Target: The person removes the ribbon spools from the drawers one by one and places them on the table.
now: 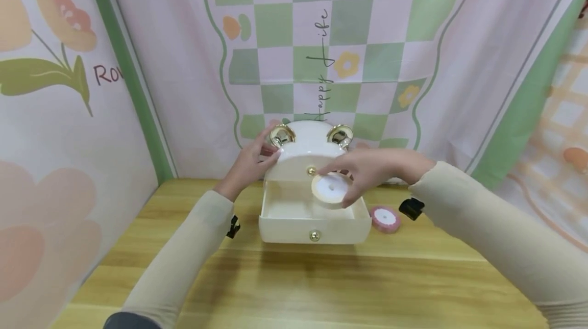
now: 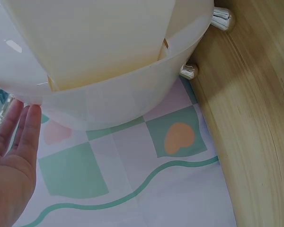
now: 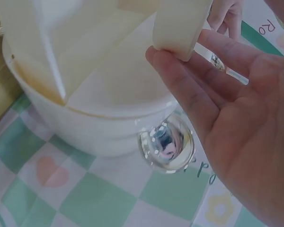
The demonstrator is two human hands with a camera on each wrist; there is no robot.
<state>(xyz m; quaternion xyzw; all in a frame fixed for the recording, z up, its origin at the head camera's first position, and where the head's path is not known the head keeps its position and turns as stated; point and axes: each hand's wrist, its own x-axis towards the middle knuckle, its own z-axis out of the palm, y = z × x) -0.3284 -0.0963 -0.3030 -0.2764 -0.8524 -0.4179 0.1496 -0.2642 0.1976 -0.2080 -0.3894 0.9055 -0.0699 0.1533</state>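
Observation:
A cream drawer box (image 1: 300, 163) with two gold ears stands on the table, its lower drawer (image 1: 289, 229) pulled out. In the head view, my right hand (image 1: 374, 168) holds a cream ribbon roll (image 1: 332, 188) with a white centre by its rim, above the drawer. The right wrist view shows the fingers against the roll's edge (image 3: 180, 28). My left hand (image 1: 251, 163) touches the upper left side of the box beside the left ear (image 1: 282, 136); its fingers look straight in the left wrist view. On the table, right of the drawer, lies a pink ribbon roll (image 1: 386, 218).
The wooden table (image 1: 321, 288) spans the front. A checkered curtain (image 1: 312, 64) hangs right behind the box, and a flowered cloth (image 1: 59, 140) hangs at the left. Gold feet (image 2: 189, 71) support the box.

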